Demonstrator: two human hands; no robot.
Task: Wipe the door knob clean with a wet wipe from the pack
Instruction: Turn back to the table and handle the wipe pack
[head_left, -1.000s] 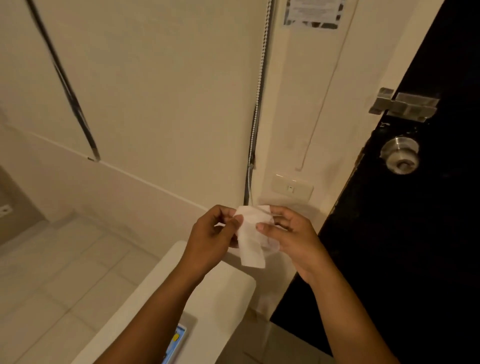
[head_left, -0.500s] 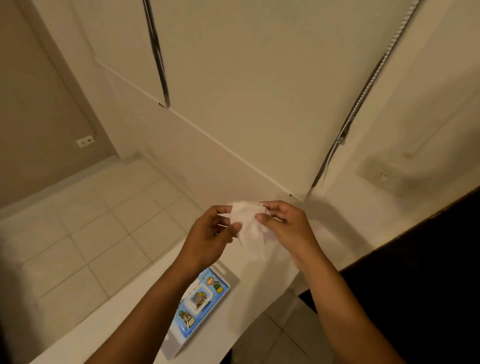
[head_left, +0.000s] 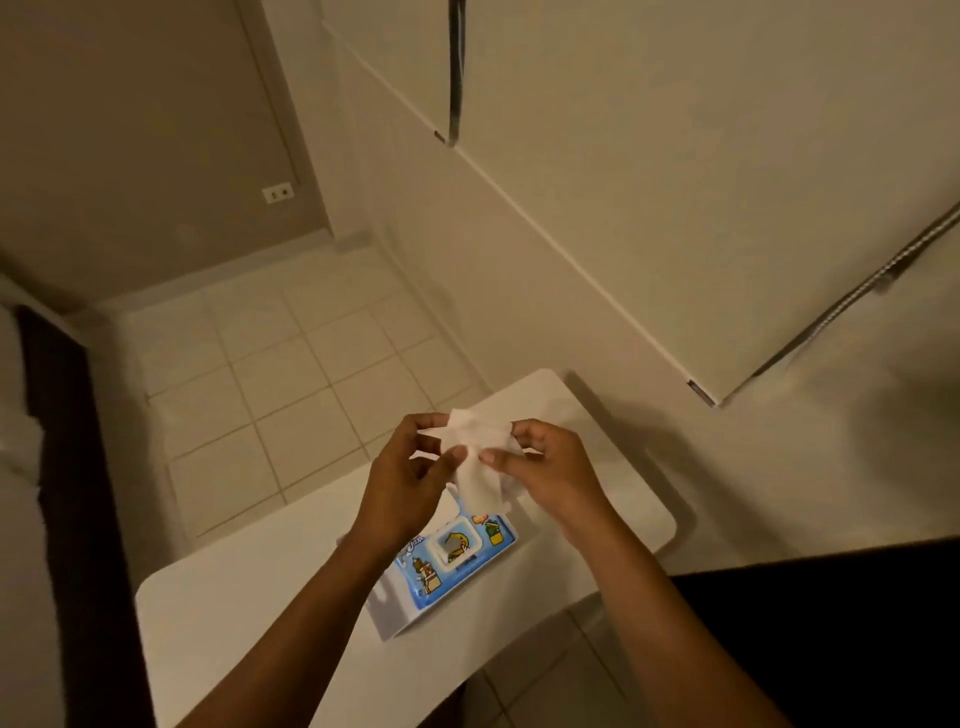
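My left hand (head_left: 402, 493) and forearm cover the near-left part of the wipe pack (head_left: 452, 566); its printed lettering is too blurred to read. The wet wipe (head_left: 475, 467) hides the pack's far edge. The bench (head_left: 218, 613) runs off the lower frame edge.

surface: white table (head_left: 218, 613) | on it: blue wipes pack (head_left: 447, 566), lying flat near the middle
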